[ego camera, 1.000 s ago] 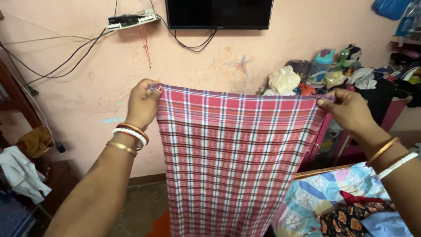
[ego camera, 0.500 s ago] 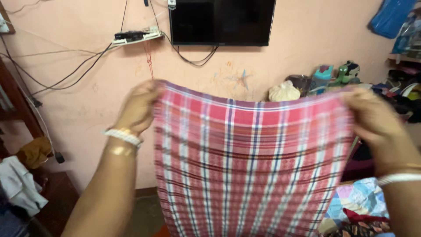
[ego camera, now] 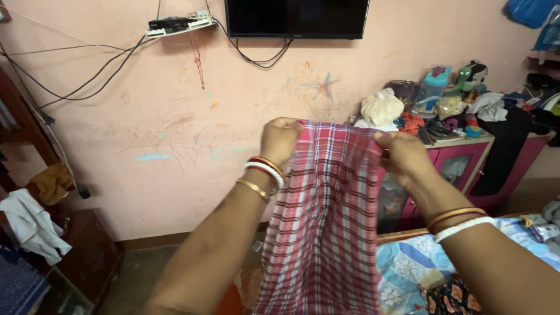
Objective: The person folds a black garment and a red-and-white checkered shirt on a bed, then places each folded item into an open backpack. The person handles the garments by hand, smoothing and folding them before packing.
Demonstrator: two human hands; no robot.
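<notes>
A scribbled pink wall (ego camera: 175, 128) with a dark wall-mounted screen (ego camera: 297, 17) faces you, and you hold the red checked cloth (ego camera: 324, 221) up in front of it, below that screen, hanging down past the patterned bedspread (ego camera: 408, 268). Your left hand (ego camera: 280, 143) and right hand (ego camera: 405, 157) each have their fingers pinched shut on a top corner, the hands near each other so the cloth sags in loose folds. This looks like the fold in hand; next, the two corners need to meet squarely, edges lined up.
</notes>
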